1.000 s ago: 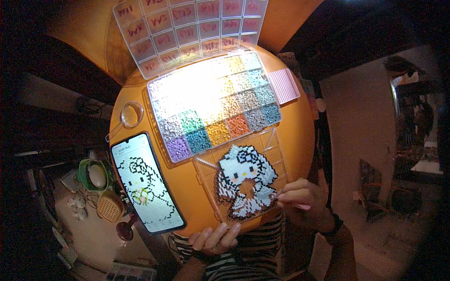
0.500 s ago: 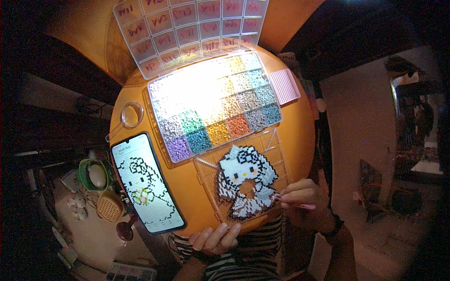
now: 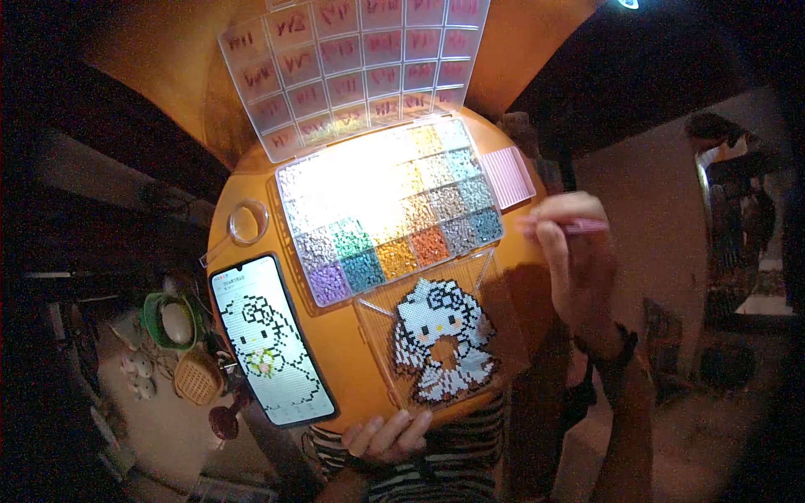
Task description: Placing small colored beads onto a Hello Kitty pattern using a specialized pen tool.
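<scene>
- Two hands are ours: one left hand (image 3: 387,438) at the near rim of one orange table (image 3: 348,360), one right hand (image 3: 580,251) farther off at the right.
- One transparent pegboard (image 3: 496,292) lies at the table's near side, carrying one bead figure (image 3: 428,323) in white with black outlines.
- One phone (image 3: 277,352), its screen lit with a charted picture, lies left of the pegboard; one round transparent dish (image 3: 248,222) with a handle lies beyond it.
- One bead box (image 3: 298,251) sits past the pegboard. We count six compartments along its near row; glare hides part of the others.
- One pink striped panel (image 3: 510,178) lies at the bead box's right side, and one gridded lid (image 3: 360,75) rises from its far edge.
- Left grip: fingers bent, fingertips at the pegboard's near edge. We cannot make out the thumb, nor tell how far the hand is closed.
- Right grip: thumb and fingers closed on one slender pink tool (image 3: 592,226). Its tip is blurred, just beside the bead box's right edge.
- Edges: the pegboard's far edge lies just beside the bead box. We see one strip of tabletop between phone and pegboard, another between pegboard and the table's right rim.
</scene>
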`<state>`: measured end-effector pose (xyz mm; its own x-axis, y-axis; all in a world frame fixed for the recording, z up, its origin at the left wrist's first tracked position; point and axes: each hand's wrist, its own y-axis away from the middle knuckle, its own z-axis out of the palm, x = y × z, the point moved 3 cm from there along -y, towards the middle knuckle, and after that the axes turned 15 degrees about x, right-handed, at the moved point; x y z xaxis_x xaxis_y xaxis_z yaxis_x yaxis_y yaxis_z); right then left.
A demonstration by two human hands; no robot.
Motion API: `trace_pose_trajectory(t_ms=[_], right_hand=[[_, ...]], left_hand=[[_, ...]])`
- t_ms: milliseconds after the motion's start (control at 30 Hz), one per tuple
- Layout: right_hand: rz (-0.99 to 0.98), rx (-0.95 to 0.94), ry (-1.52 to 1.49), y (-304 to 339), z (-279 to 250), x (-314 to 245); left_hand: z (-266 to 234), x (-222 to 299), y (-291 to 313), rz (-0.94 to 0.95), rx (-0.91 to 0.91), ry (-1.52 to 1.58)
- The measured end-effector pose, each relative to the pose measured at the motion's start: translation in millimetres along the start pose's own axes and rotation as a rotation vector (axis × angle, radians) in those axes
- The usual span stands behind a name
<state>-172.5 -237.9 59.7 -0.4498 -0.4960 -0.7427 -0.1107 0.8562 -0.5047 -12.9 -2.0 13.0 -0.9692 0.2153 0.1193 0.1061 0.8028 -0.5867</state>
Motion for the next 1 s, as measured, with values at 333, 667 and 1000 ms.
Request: trace_pose_trajectory(t_ms=[333, 667, 1000], right_hand=[[0.09, -0.057, -0.169, -64, 63, 41], [-0.201, -0.053, -0.001, -74, 71, 40], [-0.329, -0.079, 0.045, -75, 77, 39]], left_hand=[[22, -11, 11, -0.043, 0.072, 0.029], [23, -10, 13, -0.027, 0.05, -0.008], [23, -8, 15, -0.088, 0.08, 0.018]])
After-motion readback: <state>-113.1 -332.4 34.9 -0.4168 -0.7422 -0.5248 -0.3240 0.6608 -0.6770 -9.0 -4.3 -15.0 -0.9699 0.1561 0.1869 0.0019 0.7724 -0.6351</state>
